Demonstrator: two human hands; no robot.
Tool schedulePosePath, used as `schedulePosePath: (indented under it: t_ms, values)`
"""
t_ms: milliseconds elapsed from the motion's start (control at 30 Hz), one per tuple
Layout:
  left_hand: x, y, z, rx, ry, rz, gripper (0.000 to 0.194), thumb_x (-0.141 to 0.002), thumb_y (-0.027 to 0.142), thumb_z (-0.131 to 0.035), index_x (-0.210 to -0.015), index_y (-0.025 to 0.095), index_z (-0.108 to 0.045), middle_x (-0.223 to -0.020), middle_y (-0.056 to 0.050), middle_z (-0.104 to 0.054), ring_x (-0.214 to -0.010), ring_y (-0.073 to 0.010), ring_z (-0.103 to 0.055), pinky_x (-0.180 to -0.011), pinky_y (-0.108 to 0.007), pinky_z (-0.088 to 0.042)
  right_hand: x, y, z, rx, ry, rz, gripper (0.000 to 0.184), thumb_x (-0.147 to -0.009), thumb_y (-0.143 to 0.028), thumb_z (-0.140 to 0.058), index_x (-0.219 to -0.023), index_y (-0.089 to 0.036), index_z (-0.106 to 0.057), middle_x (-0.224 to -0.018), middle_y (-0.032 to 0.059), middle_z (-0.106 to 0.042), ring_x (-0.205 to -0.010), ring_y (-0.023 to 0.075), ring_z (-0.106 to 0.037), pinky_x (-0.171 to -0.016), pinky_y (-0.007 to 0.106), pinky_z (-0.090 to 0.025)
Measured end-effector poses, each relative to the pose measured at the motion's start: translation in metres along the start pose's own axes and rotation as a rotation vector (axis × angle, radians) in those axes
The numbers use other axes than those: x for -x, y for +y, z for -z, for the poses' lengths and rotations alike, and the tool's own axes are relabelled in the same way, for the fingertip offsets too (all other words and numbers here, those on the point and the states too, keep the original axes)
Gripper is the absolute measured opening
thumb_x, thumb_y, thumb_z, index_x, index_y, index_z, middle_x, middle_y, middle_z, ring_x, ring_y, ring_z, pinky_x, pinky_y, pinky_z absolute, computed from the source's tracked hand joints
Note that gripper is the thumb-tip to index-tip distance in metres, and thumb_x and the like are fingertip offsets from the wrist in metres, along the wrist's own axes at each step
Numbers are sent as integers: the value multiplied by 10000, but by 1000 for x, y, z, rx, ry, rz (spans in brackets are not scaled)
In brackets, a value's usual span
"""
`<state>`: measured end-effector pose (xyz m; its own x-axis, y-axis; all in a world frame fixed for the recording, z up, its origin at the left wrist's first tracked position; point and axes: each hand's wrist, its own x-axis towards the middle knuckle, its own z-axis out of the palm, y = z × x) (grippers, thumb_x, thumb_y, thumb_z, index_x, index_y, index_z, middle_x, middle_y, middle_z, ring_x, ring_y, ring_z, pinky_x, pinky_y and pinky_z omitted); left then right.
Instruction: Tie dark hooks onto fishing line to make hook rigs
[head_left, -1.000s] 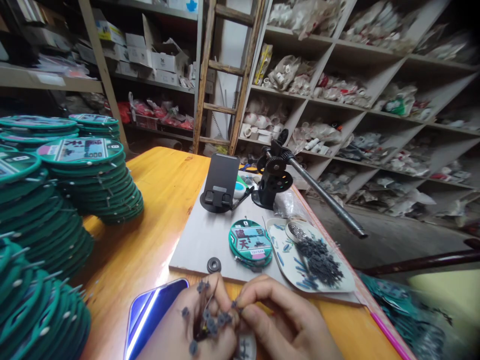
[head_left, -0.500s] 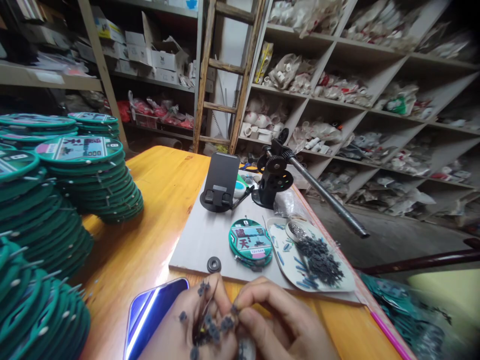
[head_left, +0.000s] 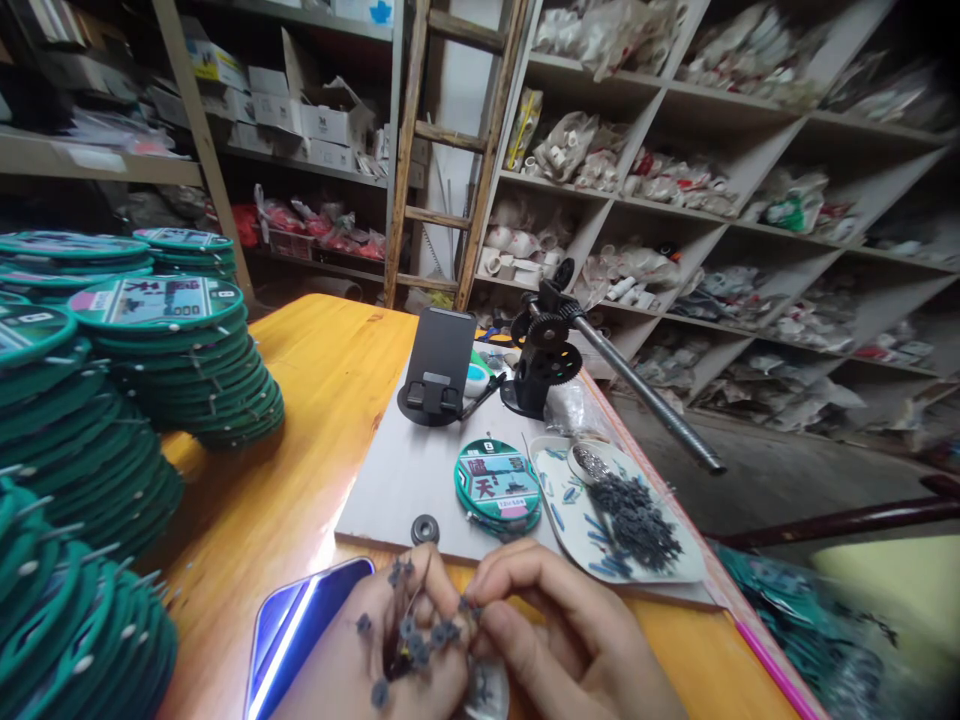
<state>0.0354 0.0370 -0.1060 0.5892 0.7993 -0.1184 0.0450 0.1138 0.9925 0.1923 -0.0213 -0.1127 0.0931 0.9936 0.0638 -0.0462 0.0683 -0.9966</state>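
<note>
At the bottom edge my left hand [head_left: 390, 660] is closed round a bunch of thin wires tipped with small grey beads [head_left: 420, 635]. My right hand [head_left: 570, 640] meets it from the right, thumb and forefinger pinched on one bead at the bunch. Just beyond my fingers lies a grey board [head_left: 409, 480] with a small green spool [head_left: 497, 485] and a black washer [head_left: 425, 528]. A white tray [head_left: 577, 530] holds a heap of several dark grey beads [head_left: 637, 520].
Tall stacks of green spools [head_left: 112, 400] fill the left of the orange table [head_left: 300, 440]. A phone [head_left: 304, 625] lies by my left hand. A phone stand [head_left: 435, 380] and a geared winder with a long rod [head_left: 600, 370] stand behind; shelves and a ladder [head_left: 442, 150] beyond.
My hands stay together at the bottom edge; the fingers shift slightly on the beaded wires. The view drifts a little.
</note>
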Motion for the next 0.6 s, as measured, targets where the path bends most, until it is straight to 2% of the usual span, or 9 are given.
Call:
schedulePosePath:
  t_ms: [133,367,533,600]
  values:
    - [-1,1,0,-84,6,7,58,-743,281,-649,-733,250,-601,-598,32,-635,-579,-151,-592,-549,-185,-476,0,1,1,82,-5,23,138,-914,-359,-627,-868,-249,-696,-847,12,-612,-821,119,-601,-748,157,-496]
    - [-1,-2,0,-123,-5,20,129,-767,309,-624,-686,229,-565,-604,16,-626,-590,-155,-594,-545,-198,-472,0,0,1,74,-42,2,180,-932,-373,-588,-867,-223,-663,-843,17,-587,-703,113,-615,-535,160,-451]
    - [-1,-9,-1,-26,-23,2,156,-725,379,-664,-712,251,-577,-609,27,-637,-609,-153,-599,-570,-189,-484,2,2,0,181,-11,12,216,-933,-388,-572,-833,-211,-645,-798,17,-576,-726,139,-585,-639,206,-488]
    - [-1,-13,-2,19,-20,4,157,-727,374,-664,-720,248,-570,-613,34,-634,-617,-155,-609,-582,-195,-491,2,3,-1,202,-1,26,230,-933,-391,-566,-818,-205,-638,-782,22,-570,-717,148,-576,-623,217,-481]
